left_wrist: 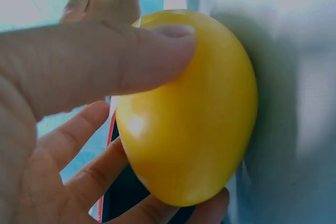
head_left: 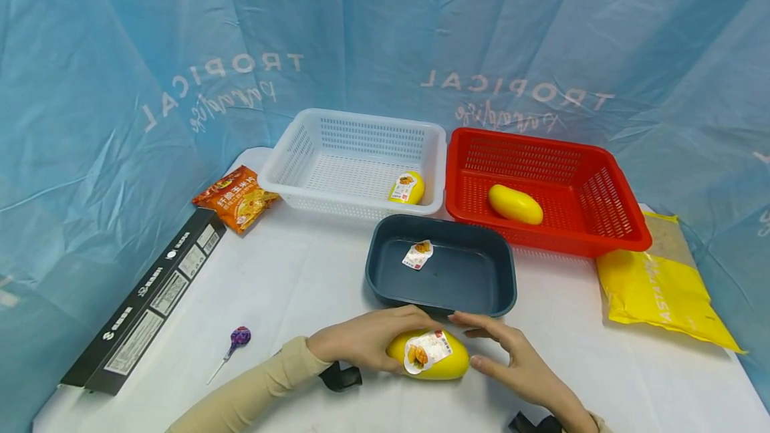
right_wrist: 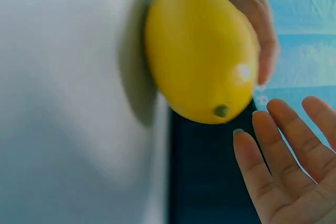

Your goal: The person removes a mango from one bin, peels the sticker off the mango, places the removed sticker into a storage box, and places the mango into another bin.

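Note:
A yellow mango bearing a white label is just in front of the dark blue tray. My left hand grips it, thumb on the near side and fingers round the far side. The left wrist view shows the thumb lying across the smooth mango. At its right end my right hand is spread with relaxed fingers. From the right wrist, those fingers appear apart from the mango, whose green stem spot faces them. Another label lies inside the tray.
Behind the tray stand a white basket and a red basket, holding one mango and another mango. At left are an orange snack bag, a long black box and a lollipop; a yellow packet lies right.

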A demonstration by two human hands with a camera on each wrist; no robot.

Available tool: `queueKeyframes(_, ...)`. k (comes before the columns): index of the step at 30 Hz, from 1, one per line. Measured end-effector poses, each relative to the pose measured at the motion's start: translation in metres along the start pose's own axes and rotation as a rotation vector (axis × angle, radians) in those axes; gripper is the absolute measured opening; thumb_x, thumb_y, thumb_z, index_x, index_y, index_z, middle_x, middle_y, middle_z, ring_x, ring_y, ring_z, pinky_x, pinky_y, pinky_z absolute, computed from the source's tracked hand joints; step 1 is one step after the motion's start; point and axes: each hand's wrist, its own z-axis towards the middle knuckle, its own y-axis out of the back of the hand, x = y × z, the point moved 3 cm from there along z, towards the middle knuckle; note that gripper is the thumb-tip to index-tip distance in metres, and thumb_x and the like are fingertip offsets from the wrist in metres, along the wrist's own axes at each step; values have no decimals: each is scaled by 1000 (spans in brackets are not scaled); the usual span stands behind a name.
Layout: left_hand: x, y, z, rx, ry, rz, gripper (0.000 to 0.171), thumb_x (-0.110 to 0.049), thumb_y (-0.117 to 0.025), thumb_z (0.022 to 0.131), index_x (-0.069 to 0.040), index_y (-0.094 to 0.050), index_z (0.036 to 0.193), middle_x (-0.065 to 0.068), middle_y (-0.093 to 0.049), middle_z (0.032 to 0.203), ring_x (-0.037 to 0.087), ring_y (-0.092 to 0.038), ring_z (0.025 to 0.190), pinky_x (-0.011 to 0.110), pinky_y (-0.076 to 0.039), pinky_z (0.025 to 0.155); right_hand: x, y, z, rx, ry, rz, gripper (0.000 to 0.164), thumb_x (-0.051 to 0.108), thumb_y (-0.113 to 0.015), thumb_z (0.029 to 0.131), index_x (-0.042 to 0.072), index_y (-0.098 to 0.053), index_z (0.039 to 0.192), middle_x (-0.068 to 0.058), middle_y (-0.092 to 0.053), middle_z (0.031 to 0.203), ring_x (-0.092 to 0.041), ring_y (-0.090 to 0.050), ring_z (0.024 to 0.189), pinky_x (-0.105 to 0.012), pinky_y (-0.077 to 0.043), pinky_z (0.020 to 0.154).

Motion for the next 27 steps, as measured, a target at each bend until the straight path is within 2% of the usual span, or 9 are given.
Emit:
queueKeyframes(9,1,-1,0,-20,29,-20,69,-19,-79,80,-25,-44,140,-6,-50,130,7,-50,118,25,-43,106,-15,-13,-7,-12,-63,-34,59,12,-73,85,13,-49,140,-9,-59,135,-6,-57,117,-28,-52,95)
queueKeyframes(14,1,-1,0,-32,50,-22,69,-18,-80,79,-26,-45,138,-5,-51,127,8,-51,113,23,-44,103,-22,-18,-8,-36,-75,-25,65,16,-78,81,13,-49,139,-10,-60,133,-4,-57,116,-25,-51,95)
queueKeyframes(22,0,-2,1,-62,96,43,64,-20,-81,78,-22,-48,132,-3,-54,120,7,-54,108,21,-46,97,-31,-26,-8,-89,-48,0,68,12,-81,77,11,-49,137,-13,-57,134,-3,-54,119,-18,-50,94)
queueKeyframes(27,-6,-1,2,-76,99,94,65,-26,-83,77,-19,-49,132,-2,-56,121,8,-56,107,21,-46,98,-34,-28,-8,-98,-106,15,69,14,-82,77,13,-47,137,-13,-54,136,4,-50,122,-17,-49,94)
